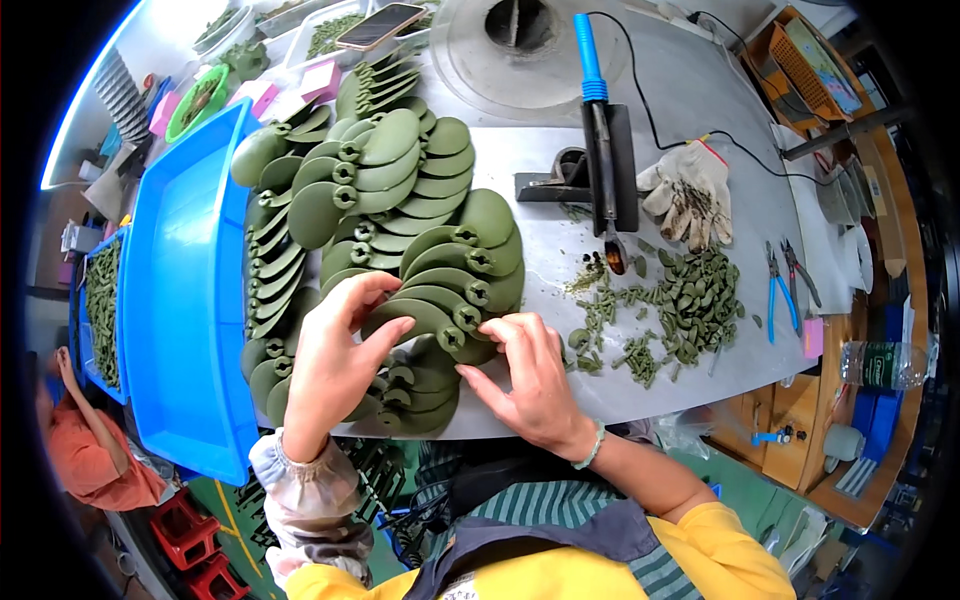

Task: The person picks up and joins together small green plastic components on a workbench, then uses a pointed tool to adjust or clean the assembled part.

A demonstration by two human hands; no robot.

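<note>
Head: grn disc [425,318] btwn L fingers [374,285], R fingers [510,337].

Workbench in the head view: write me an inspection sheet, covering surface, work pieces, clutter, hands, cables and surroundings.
Surface: pale table, littered with green scraps right of the right hand.
Work pieces: green plates, rounded, with notched ends, in overlapping rows.
Clutter: blue-handled tool on a black stand; stained glove; pliers; phone; blue tray at left.
Hands: left hand and right hand both at the near plates; how firmly they grip cannot be told.
Cables: black cable from the blue-handled tool, passing near the glove.
Surroundings: red stools and another person's orange sleeve at left; bottle at right.
</note>
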